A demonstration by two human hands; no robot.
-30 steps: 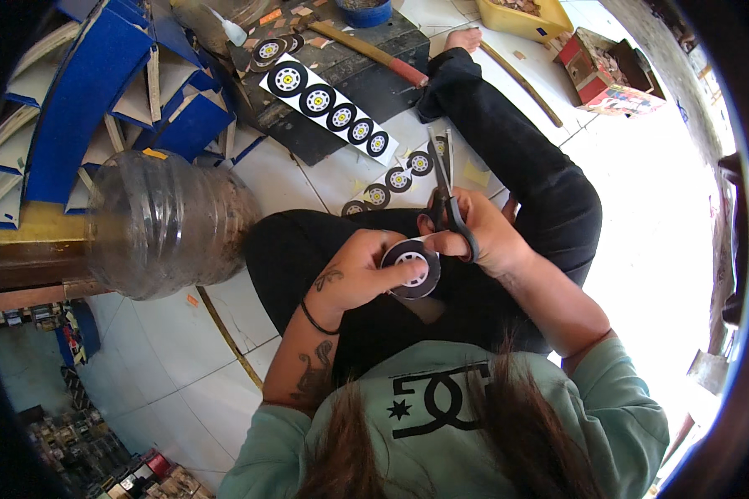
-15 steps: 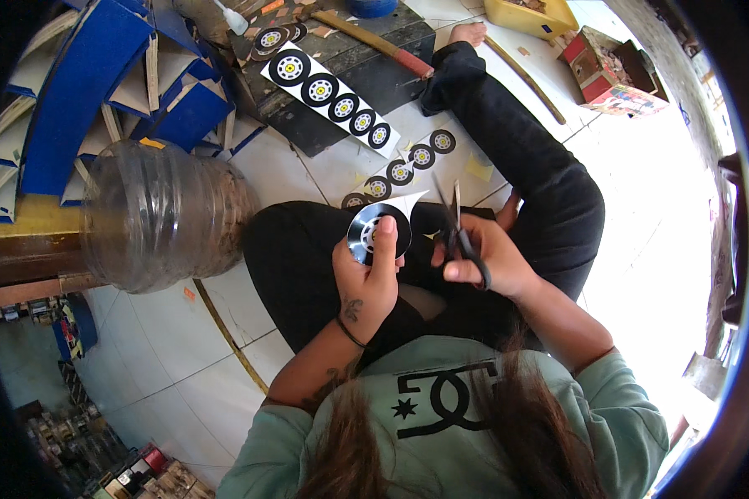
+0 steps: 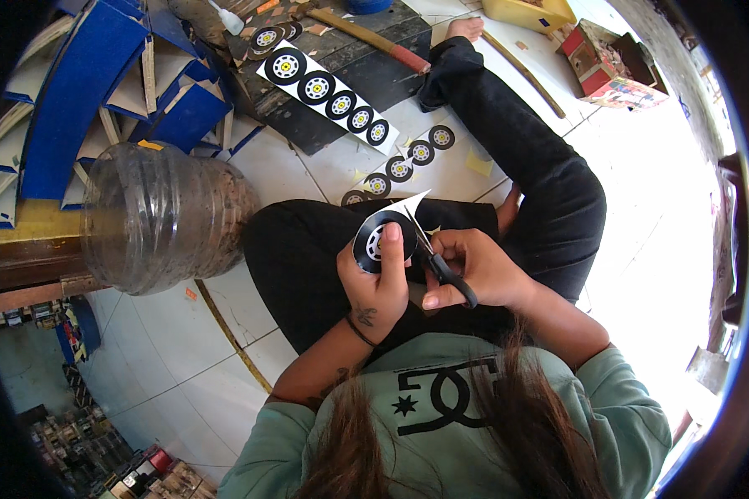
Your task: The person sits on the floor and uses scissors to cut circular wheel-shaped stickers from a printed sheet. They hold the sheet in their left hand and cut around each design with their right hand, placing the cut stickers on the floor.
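Observation:
Between the thumb and fingers of my left hand (image 3: 378,279) is a printed wheel cutout (image 3: 369,235), black-rimmed with a pale hub, and a pointed strip of white paper still juts from its upper right edge. My right hand (image 3: 474,270) grips black-handled scissors (image 3: 445,270). Their blades lie against the cutout's right edge, at the white strip. Beyond my hands, a row of loose wheel cutouts (image 3: 399,169) lies on the floor. Farther left, a white sheet (image 3: 382,116) printed with several wheels rests partly on a dark board.
A clear plastic jar (image 3: 162,220) lies at my left, beside blue-and-white box pieces (image 3: 79,108). On the dark board (image 3: 349,62) is a red-and-tan handled tool (image 3: 374,43). A red carton (image 3: 612,71) and yellow tub (image 3: 531,15) stand far right, near a long stick (image 3: 524,68).
My right hand has brought the scissors left and down to the cutout, their blades now closer together. My left hand has shifted slightly right and tilted the cutout.

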